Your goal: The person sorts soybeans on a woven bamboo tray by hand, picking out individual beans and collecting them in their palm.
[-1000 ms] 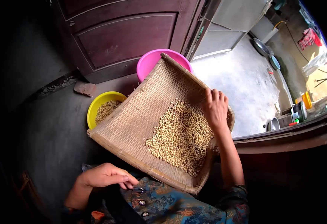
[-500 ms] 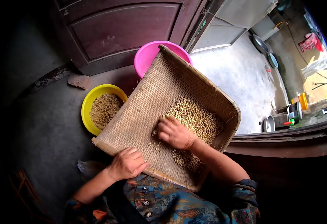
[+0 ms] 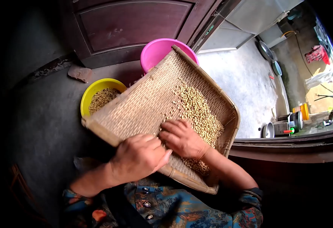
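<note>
A woven bamboo winnowing basket (image 3: 136, 110) lies slanted across my lap, its near-left edge raised. Pale round beans, like soybeans (image 3: 200, 114), are heaped toward its right wall, with a few scattered in the middle. My left hand (image 3: 138, 157) is closed round the near rim, thumb pointing right. Palm down, my right hand (image 3: 183, 138) rests at the left side of the heap, fingers extended and slightly bent against the weave; beans lie around them. What lies under the palm is hidden.
A yellow basin (image 3: 86, 97) holding tan beans or bits stands left of the basket. Behind the basket is a pink basin (image 3: 151, 55), partly covered. A brick (image 3: 80, 73) lies near the wooden door (image 3: 132, 26). On the right, a raised sill (image 3: 284, 146) borders a bright yard with pans.
The basket's left edge has risen and swung toward me with my left hand. My right hand has shifted slightly nearer my left, and the bean heap has spread upward along the basket.
</note>
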`<state>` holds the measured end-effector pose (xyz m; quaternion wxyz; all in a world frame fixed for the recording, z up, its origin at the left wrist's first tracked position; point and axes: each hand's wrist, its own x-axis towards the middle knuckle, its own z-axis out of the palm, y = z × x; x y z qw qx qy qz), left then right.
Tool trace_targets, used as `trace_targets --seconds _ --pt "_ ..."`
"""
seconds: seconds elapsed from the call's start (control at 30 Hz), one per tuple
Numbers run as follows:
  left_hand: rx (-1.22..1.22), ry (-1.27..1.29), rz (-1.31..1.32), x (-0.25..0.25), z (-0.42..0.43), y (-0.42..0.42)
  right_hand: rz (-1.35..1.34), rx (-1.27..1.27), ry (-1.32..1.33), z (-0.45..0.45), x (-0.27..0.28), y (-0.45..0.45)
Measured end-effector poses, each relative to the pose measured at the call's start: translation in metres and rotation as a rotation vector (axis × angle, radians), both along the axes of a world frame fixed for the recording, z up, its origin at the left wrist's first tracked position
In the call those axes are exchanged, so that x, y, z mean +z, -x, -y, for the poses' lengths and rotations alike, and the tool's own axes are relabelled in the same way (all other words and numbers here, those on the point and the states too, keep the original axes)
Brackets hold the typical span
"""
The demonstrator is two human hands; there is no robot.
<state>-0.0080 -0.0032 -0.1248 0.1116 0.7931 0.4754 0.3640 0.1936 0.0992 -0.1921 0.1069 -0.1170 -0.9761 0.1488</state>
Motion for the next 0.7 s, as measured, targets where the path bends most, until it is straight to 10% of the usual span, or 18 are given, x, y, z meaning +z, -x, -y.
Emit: trace_targets --seconds 0.4,0.7 --pt "0.122 0.067 0.027 0.047 -0.051 0.013 0.176 -0.605 0.62 -0.019 0.104 -0.087" --pt "0.072 0.097 -0.116 0.012 -0.007 -0.004 0.226 -0.546 0.449 0.023 0.09 -0.097"
